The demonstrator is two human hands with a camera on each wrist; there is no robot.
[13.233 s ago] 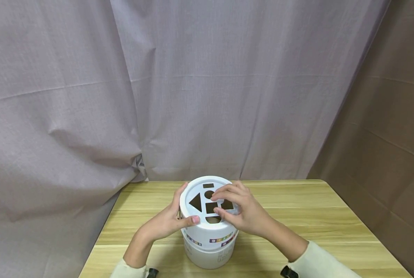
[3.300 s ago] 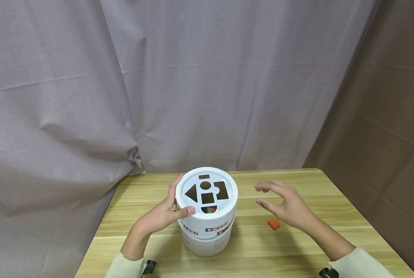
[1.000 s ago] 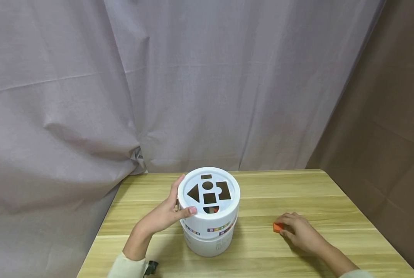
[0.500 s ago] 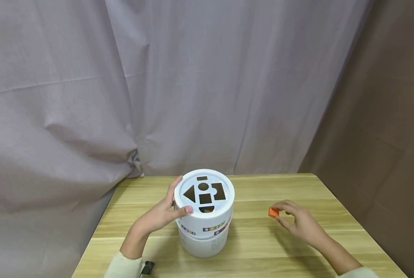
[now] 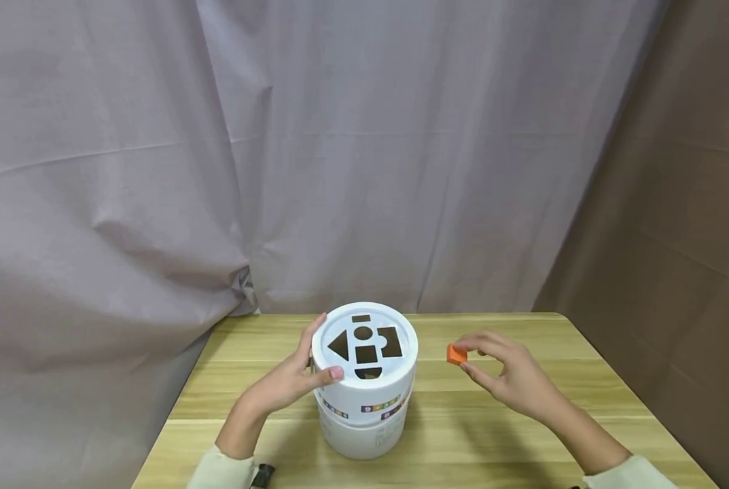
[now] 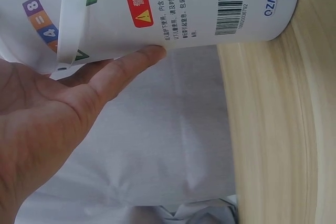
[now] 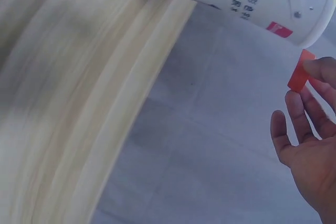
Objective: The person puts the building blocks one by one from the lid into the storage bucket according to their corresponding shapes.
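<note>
A white shape-sorter bucket (image 5: 365, 435) stands upright near the middle of the table, its lid (image 5: 333, 367) pierced by several shaped holes. My left hand (image 5: 278, 390) holds it from the left, thumb over the lid's front rim and fingers along the side. In the left wrist view, those fingers (image 6: 123, 72) lie against the printed wall. To the right of the bucket, my right hand (image 5: 513, 373) pinches a small orange block (image 5: 456, 354) between thumb and fingertips. The block (image 7: 301, 71) is raised off the table and apart from the bucket. The bucket's inside is mostly dark.
The wooden table (image 5: 523, 435) carries the bucket, and its far edge meets a grey curtain (image 5: 352, 170). A brown curtain (image 5: 664, 238) hangs along the right side. Folds of cloth bunch up at the back left corner.
My right hand has picked the orange block up off the table and brought it left and upward, nearer the bucket. The left hand keeps its hold on the bucket.
</note>
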